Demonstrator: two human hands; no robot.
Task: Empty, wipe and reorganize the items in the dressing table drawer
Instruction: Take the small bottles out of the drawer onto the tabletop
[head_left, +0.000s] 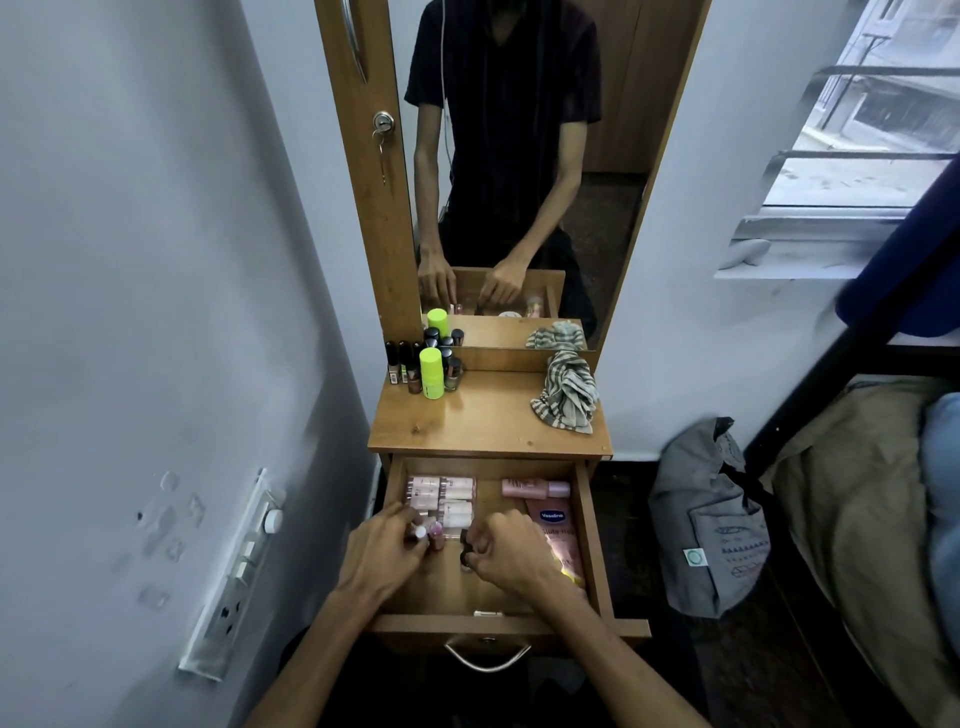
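Observation:
The wooden drawer of the dressing table is pulled out below me. Pale pink tubes lie in rows at its back left. At the back right lies a pink bottle, with a pink Vaseline tube along the right wall. My left hand is inside the drawer at the left, fingers closed on small pink-capped bottles. My right hand is in the middle, pinching a small dark bottle.
On the table top stand a lime-green bottle and several small dark bottles at the back left. A striped grey cloth lies at the back right. A mirror stands behind. A grey bag sits on the floor at the right.

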